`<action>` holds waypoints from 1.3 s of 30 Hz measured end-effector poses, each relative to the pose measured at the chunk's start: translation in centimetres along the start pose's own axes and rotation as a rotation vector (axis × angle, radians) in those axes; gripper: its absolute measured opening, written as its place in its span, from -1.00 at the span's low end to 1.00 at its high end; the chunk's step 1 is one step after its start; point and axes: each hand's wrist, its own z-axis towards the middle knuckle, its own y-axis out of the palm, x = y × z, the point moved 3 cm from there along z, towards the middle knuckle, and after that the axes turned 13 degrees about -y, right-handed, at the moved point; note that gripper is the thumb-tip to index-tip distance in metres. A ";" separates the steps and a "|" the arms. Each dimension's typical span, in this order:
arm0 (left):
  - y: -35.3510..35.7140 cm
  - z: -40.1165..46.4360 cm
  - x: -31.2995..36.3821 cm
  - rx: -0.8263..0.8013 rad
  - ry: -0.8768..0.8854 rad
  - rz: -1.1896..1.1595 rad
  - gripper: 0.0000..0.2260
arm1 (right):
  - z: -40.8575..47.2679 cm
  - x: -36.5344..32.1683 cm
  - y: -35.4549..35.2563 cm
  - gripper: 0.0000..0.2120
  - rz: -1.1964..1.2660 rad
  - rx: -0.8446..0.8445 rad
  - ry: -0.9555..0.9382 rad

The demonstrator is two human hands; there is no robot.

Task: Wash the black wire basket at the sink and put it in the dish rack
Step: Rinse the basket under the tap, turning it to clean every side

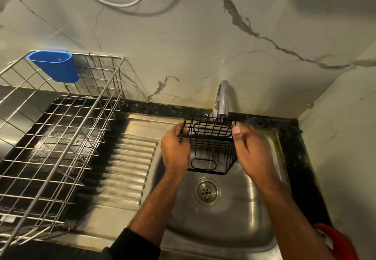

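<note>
A small black wire basket [210,146] hangs over the steel sink bowl [240,215], right under the chrome tap [222,99]. My left hand [175,148] grips its left rim. My right hand [251,150] holds its right side, thumb on the top edge. The basket is tilted with its opening facing me. I cannot tell whether water is running from the tap. The steel wire dish rack [61,129] stands on the counter to the left of the sink.
A blue plastic cup holder [55,66] hangs on the rack's far rim. The ribbed steel drainboard [126,158] lies between rack and bowl. The drain [207,191] is below the basket. A red object [337,241] shows at the lower right edge. Marble wall behind.
</note>
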 end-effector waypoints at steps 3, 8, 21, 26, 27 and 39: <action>0.0 0.0 0.1 0.001 -0.002 -0.007 -0.73 | 0.0 0.1 0.0 -0.40 0.020 0.005 -0.001; 0.0 0.0 0.1 0.000 0.011 -0.012 -0.73 | 0.0 0.3 -0.1 -0.38 0.027 0.009 0.001; -0.5 -0.6 -0.8 0.009 -0.022 -0.034 -0.74 | -0.2 -0.7 -0.2 -0.56 0.050 0.031 -0.014; -0.9 -0.9 -0.4 0.030 0.008 -0.027 -0.74 | -0.2 -0.4 0.0 -0.59 0.092 0.054 0.032; -0.9 -0.9 -0.3 0.029 0.011 -0.022 -0.74 | -0.2 -0.4 0.0 -0.59 0.099 0.056 0.042; -1.9 -0.9 1.0 0.010 -0.114 0.033 -0.62 | 1.2 0.6 1.3 -0.64 0.438 0.102 0.247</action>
